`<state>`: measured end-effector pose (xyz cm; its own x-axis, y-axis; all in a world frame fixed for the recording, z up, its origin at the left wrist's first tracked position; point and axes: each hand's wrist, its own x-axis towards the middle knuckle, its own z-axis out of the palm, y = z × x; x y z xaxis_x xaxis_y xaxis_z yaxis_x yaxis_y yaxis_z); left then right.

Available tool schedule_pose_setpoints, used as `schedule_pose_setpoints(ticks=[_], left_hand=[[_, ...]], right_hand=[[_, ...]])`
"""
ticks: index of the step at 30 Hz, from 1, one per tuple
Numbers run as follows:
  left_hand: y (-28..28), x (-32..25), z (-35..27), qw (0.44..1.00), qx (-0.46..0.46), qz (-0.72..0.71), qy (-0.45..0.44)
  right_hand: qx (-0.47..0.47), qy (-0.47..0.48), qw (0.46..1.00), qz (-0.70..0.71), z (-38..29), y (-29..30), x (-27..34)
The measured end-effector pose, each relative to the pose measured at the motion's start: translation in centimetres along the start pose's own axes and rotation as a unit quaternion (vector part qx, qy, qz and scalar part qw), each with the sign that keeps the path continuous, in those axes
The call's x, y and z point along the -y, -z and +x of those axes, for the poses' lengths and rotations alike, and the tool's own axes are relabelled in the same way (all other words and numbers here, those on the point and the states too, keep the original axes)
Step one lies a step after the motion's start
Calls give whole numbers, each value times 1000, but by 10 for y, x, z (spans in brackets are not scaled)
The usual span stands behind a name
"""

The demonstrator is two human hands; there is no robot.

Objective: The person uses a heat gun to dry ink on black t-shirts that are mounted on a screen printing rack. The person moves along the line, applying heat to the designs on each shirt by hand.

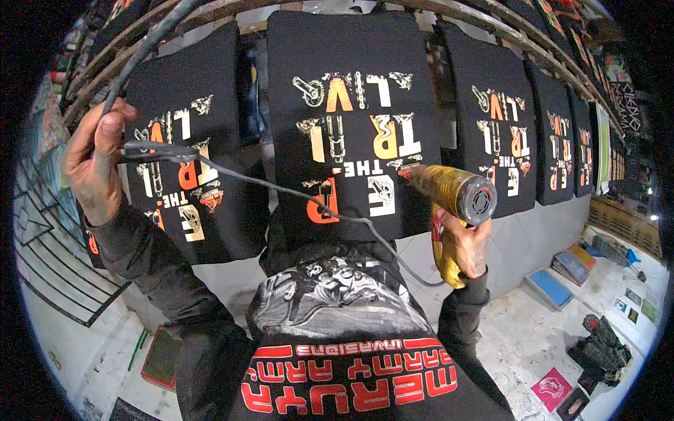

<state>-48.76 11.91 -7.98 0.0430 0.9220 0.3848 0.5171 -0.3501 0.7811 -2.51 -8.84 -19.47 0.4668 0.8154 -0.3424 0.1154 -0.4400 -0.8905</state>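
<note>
My right hand [467, 247] grips the handle of a yellow heat gun [447, 190]. Its nozzle end is over the lower right of the print on the middle black T-shirt [350, 47]. A grey power cord [274, 187] leaves the gun's handle and runs in front of that shirt up to my left hand [102, 158]. There it is pinched between thumb and fingers, and a doubled loop sticks out beside them. Behind the cord, a second black T-shirt [179, 68] bears the same orange and white print. Whether the nozzle touches the fabric cannot be told.
More printed black shirts [489, 63] line the rack [505, 23] to the right. Framed printing screens [550, 289] lie on the pale floor at right, near a dark crumpled cloth [600, 350]. Black metal bars [68, 284] stand at left, above another framed screen [160, 358].
</note>
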Motion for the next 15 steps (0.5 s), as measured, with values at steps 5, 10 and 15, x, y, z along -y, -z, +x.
schedule_pose_setpoints(ticks=[5, 10, 15], left_hand=[[1, 5, 0, 1000, -5, -12, 3], [6, 8, -2, 1000, -5, 4, 7], [7, 1, 2, 1000, 8, -1, -8]], right_hand=[[-7, -22, 1000, 10, 5, -4, 15], [1, 9, 1000, 1, 3, -6, 12], [6, 34, 999, -38, 14, 6, -2]])
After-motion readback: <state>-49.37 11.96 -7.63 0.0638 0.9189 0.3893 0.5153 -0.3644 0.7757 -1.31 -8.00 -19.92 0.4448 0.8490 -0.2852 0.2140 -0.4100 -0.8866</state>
